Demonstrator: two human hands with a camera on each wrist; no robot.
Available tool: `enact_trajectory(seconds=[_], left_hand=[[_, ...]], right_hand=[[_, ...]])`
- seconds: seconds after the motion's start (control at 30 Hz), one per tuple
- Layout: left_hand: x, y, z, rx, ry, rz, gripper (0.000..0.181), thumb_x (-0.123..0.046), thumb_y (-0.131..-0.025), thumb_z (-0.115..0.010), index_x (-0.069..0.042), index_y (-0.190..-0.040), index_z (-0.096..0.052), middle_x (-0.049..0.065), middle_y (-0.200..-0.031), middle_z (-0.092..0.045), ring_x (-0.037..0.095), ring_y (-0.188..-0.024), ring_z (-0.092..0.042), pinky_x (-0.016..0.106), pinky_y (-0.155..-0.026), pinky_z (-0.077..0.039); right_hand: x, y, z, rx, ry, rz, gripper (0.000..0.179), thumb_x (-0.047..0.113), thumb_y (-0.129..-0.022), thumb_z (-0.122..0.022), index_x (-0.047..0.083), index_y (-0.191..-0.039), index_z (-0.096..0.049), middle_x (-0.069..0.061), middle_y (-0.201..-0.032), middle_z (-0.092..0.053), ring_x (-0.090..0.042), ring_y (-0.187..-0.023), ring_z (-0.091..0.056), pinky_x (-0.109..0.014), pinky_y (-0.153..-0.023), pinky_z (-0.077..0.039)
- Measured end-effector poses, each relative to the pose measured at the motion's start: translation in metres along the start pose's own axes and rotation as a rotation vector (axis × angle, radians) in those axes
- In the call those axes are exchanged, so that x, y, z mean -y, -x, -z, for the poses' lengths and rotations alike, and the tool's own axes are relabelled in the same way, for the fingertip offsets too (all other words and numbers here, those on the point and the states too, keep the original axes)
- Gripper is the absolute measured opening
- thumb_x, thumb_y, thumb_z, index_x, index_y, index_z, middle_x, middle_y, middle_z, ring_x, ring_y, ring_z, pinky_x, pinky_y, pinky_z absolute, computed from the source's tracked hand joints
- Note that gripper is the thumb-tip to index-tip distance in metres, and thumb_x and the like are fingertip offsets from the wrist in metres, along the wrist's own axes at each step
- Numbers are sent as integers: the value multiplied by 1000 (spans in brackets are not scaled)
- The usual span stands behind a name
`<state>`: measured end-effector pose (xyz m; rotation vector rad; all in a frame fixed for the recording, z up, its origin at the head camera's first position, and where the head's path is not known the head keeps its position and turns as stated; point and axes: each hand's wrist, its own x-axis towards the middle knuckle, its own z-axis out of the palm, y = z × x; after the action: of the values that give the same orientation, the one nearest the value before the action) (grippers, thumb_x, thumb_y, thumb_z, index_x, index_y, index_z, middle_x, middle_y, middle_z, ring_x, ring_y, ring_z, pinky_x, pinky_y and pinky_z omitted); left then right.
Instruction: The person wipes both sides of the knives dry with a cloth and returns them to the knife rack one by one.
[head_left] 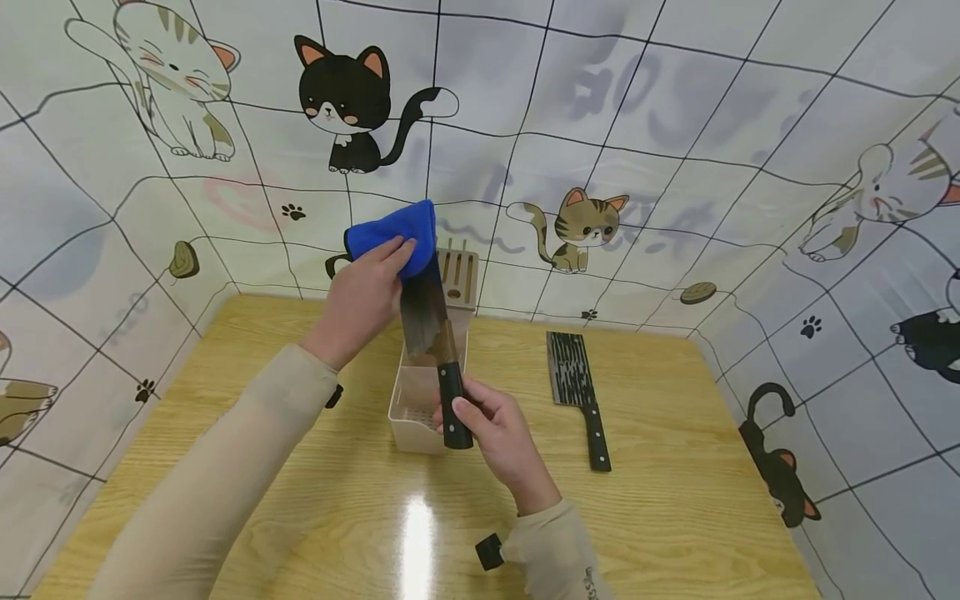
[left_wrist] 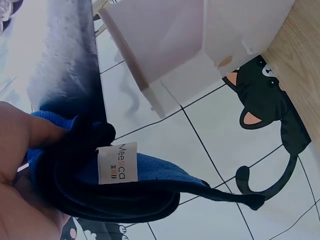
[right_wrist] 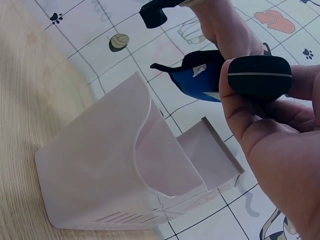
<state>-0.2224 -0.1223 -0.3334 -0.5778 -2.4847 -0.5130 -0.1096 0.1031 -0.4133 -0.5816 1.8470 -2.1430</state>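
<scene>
A cleaver [head_left: 420, 321] with a wide metal blade and black riveted handle is held up, blade pointing away. My right hand [head_left: 504, 433] grips its handle, thumb along the side; in the right wrist view the handle's butt end [right_wrist: 260, 77] faces the camera. Folded over the far end of the blade is a blue cloth [head_left: 397, 233], pinched by my left hand [head_left: 360, 300]. A white label [left_wrist: 117, 163] shows on the cloth's dark edge. Cloth and fingers hide the blade's tip. Below the cleaver stands a beige plastic knife holder [head_left: 420, 437] with a slotted back section.
On the wooden table [head_left: 660, 500], right of the holder, lies a second cleaver [head_left: 573, 371] with a black-patterned blade and its handle toward me. Walls covered in cat-print sheeting [head_left: 480, 108] enclose the table at the back and both sides.
</scene>
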Motion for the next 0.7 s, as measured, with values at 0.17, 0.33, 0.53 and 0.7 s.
enact_trajectory(seconds=[0.17,0.33,0.53,0.7], left_hand=[[9,2,-2,-8,12,53,44,0,-100,-52,4,-144,-58,25,-145,-58,39,-132,-59,54,-100,-55],[16,10,-5,29,30,83,45,1,-101,-52,5,-145,-56,25,-147,-56,40,-134,-57,55,-102,-53],[11,18,-6,44,16,42,43,1,-100,-54,5,-143,-57,26,-144,-58,40,-131,-59,53,-99,-56],[7,23,-7,44,-10,1,41,2,-100,-54,5,-141,-60,26,-141,-60,40,-132,-59,52,-98,-56]], right_hand=[[-2,0,-2,2,9,15,43,11,-109,-48,-12,-146,-48,-41,-113,-59,-15,-92,-70,-30,-86,-61],[-4,-2,-3,9,6,18,44,12,-110,-48,-10,-147,-48,-43,-115,-58,-14,-91,-69,-30,-85,-62],[-5,-5,-2,-8,15,13,40,14,-110,-50,-8,-142,-54,-41,-115,-59,-16,-94,-70,-36,-88,-62],[-4,-9,-2,-12,7,19,41,14,-110,-49,-15,-138,-53,-36,-112,-61,-18,-92,-69,-37,-88,-62]])
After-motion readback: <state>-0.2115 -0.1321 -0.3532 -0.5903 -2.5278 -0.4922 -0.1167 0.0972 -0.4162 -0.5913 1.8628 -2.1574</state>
